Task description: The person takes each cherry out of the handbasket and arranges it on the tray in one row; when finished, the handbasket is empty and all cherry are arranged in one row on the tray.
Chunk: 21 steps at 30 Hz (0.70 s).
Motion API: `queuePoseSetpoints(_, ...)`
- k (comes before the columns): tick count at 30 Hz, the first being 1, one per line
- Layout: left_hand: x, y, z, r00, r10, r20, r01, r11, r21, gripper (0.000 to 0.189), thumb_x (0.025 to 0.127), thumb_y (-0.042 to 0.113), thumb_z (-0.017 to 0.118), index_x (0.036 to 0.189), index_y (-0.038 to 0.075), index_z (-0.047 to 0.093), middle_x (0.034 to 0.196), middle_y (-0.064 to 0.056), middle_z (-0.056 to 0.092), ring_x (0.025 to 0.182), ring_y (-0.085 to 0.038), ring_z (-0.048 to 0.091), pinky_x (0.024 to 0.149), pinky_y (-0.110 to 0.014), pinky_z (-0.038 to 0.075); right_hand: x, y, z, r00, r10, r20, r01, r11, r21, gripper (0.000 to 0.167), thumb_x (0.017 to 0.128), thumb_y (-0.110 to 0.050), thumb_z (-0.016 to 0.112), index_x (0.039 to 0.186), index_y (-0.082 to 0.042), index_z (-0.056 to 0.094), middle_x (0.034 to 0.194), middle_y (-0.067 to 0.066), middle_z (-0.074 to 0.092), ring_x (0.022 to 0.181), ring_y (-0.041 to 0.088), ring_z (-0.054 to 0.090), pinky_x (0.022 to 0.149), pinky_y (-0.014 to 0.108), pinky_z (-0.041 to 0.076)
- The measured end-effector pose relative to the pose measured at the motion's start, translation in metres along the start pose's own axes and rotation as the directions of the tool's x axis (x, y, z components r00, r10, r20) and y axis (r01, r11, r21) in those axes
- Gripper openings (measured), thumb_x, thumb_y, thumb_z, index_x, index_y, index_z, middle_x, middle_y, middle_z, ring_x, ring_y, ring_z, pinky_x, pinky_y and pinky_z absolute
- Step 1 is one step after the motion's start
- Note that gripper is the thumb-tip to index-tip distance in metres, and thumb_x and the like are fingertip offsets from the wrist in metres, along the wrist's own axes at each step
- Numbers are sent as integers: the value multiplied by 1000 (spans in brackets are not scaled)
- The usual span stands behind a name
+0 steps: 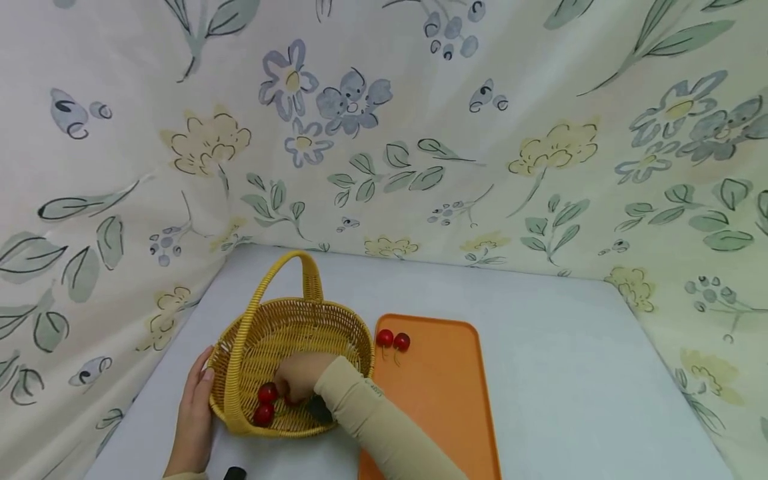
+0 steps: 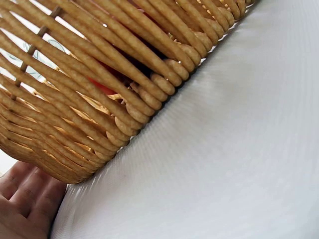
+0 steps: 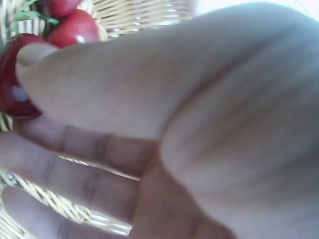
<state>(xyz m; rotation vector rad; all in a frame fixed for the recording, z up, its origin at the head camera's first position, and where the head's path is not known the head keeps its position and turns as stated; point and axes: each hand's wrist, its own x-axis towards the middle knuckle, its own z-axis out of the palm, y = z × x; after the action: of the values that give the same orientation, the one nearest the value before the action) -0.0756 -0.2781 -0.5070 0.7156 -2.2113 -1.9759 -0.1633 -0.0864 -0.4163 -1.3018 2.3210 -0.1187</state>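
A yellow woven basket (image 1: 288, 320) with a tall arched handle stands on the white table. My left hand (image 1: 195, 407) rests against the outside of its left wall, fingers fairly straight; the left wrist view shows those fingers (image 2: 32, 194) touching the weave. Inside the basket is my right hand (image 1: 305, 373), its thumb and index finger pinching a dark red cherry (image 3: 12, 87). Beside it, within the basket, lie two more red cherries, a nearer one (image 1: 263, 415) and one just behind (image 1: 267, 393). In the head view, the right hand mostly hides the held cherry.
To the basket's right lies an orange tray (image 1: 438, 387), partly under the right sleeve (image 1: 390, 423). Two cherries with stems, a left one (image 1: 385, 338) and a right one (image 1: 401, 342), sit in its far left corner. Floral cloth (image 1: 384, 133) hangs behind and beside the table.
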Motion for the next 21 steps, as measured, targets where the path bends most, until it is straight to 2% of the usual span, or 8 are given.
queuePoseSetpoints(5, 3, 1, 2, 999, -40, -13, 40, 999, -3, 53, 99, 59, 28, 149, 48, 16, 161, 8, 9, 141, -19, 24, 93, -5, 34, -15, 19, -15, 995, -67, -72, 72, 996, 60, 15, 88, -16, 69, 103, -17, 68, 92, -11, 63, 80, 1, 53, 69, 13, 41)
queuePoseSetpoints(8, 5, 1, 4, 1000, -27, -5, 27, 1000, -2, 53, 99, 58, 28, 150, 46, 16, 161, 8, 9, 141, -19, 23, 93, -5, 33, -44, 37, -29, 982, -62, -180, 89, 985, 149, 19, 92, -18, 64, 111, -18, 65, 101, -8, 62, 90, 3, 54, 77, 16, 44)
queuePoseSetpoints(10, 6, 0, 4, 1000, -13, 2, 13, 1000, 1, 54, 99, 58, 28, 150, 45, 16, 161, 10, 8, 142, -19, 21, 93, -4, 32, -71, 51, -36, 961, -46, -272, 118, 960, 253, 20, 94, -16, 61, 114, -17, 63, 105, -5, 61, 95, 6, 54, 80, 19, 45)
queuePoseSetpoints(12, 6, 1, 3, 1000, -13, 7, 13, 1000, 1, 55, 99, 59, 28, 150, 45, 16, 160, 12, 7, 144, -20, 17, 100, -7, 29, -99, 66, -38, 935, 6, -356, 135, 920, 369, 21, 95, -16, 60, 117, -16, 62, 110, -3, 60, 99, 10, 56, 81, 22, 48)
queuePoseSetpoints(14, 6, 1, 3, 1000, -29, 8, 29, 1000, 2, 55, 98, 60, 27, 150, 45, 15, 160, 15, 4, 146, -20, 12, 112, -19, 22, -126, 84, -35, 907, 62, -417, 162, 862, 481, 22, 96, -13, 59, 118, -14, 60, 112, -1, 60, 98, 13, 58, 78, 25, 51)
queuePoseSetpoints(17, 5, 0, 2, 998, -62, 13, 62, 998, 0, 55, 97, 62, 26, 149, 48, 13, 160, 15, 2, 147, -22, 11, 117, -39, 16, -159, 112, -23, 864, 196, -463, 130, 803, 582, 24, 96, -13, 59, 120, -17, 59, 116, 0, 59, 96, 17, 60, 75, 29, 53)
queuePoseSetpoints(18, 5, -1, 1, 997, -75, 13, 75, 997, 9, 55, 97, 63, 26, 149, 50, 12, 160, 14, 2, 146, -22, 12, 117, -37, 19, -167, 121, -18, 851, 239, -468, 107, 793, 600, 25, 96, -14, 58, 121, -18, 59, 116, 0, 60, 96, 18, 59, 75, 31, 53)
queuePoseSetpoints(21, 5, -2, -2, 996, -93, 10, 93, 995, 33, 54, 96, 64, 24, 147, 52, 10, 161, 11, 3, 144, -23, 19, 105, -17, 31, -179, 146, -1, 805, 375, -461, 7, 770, 638, 26, 96, -16, 58, 122, -20, 59, 115, -1, 62, 96, 18, 58, 75, 31, 51)
